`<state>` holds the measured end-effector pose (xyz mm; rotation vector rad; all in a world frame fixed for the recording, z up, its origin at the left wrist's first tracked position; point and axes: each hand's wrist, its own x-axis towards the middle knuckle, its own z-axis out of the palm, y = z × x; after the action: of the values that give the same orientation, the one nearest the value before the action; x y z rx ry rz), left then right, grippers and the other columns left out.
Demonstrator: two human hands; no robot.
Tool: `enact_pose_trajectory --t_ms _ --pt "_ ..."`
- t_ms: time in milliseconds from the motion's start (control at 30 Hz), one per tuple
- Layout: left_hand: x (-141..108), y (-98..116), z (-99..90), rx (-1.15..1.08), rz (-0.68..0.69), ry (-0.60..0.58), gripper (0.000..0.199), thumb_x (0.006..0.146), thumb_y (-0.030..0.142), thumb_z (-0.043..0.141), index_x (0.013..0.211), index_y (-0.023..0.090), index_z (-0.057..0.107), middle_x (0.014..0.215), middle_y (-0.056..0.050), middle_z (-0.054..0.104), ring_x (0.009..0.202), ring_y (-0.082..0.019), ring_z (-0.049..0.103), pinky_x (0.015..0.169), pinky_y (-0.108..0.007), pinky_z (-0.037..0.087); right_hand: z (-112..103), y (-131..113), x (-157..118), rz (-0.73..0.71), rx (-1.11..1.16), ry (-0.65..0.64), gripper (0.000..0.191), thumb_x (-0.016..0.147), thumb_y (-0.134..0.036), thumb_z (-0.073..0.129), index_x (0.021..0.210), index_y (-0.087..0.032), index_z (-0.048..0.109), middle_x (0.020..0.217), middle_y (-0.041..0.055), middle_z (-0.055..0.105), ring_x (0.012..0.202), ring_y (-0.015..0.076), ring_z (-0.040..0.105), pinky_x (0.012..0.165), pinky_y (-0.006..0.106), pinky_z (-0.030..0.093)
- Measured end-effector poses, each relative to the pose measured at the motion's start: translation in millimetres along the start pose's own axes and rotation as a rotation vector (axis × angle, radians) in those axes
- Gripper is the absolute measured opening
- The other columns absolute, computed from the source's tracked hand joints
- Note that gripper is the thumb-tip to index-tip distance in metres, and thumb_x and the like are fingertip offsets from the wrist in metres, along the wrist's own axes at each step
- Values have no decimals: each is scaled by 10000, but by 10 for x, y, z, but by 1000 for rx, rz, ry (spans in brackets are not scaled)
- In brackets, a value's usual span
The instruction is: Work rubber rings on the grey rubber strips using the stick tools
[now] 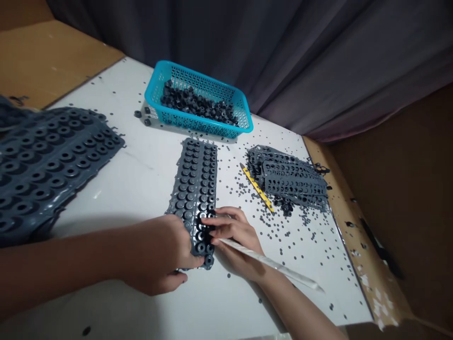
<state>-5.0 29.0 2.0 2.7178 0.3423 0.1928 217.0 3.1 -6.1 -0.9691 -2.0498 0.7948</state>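
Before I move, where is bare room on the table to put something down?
Bare white tabletop lies between the leftmost grey knobbed sheet and the narrow grey knobbed sheet; another nearly bare patch below the left hand. Crowded: the right, with small dark discs around the yellow pointed strip.

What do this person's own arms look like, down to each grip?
Both forearms, left and right, show no sleeves. The left grip and right grip are bare hands: no gloves, and no rings, watch or bracelet visible.
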Motion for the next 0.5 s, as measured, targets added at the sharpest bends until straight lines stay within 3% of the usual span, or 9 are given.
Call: enact_pose_trajectory --t_ms 267,500 --pt "-9 -11 4 -25 5 28 269 729 316 662 992 258 668 615 2 668 522 -187 572 564 -330 407 -2 41 -7 -47 -82 -20 46 851 -237 636 823 -238 600 1022 26 732 1100 221 570 899 416 470" --pt "-15 2 -11 -19 -9 -30 320 721 336 675 1030 254 670 634 5 670 528 -206 581 545 -352 405 50 73 43 -433 -549 53 171 848 -115 613 744 -242 563 999 1 741 902 157 654 729 334 491"
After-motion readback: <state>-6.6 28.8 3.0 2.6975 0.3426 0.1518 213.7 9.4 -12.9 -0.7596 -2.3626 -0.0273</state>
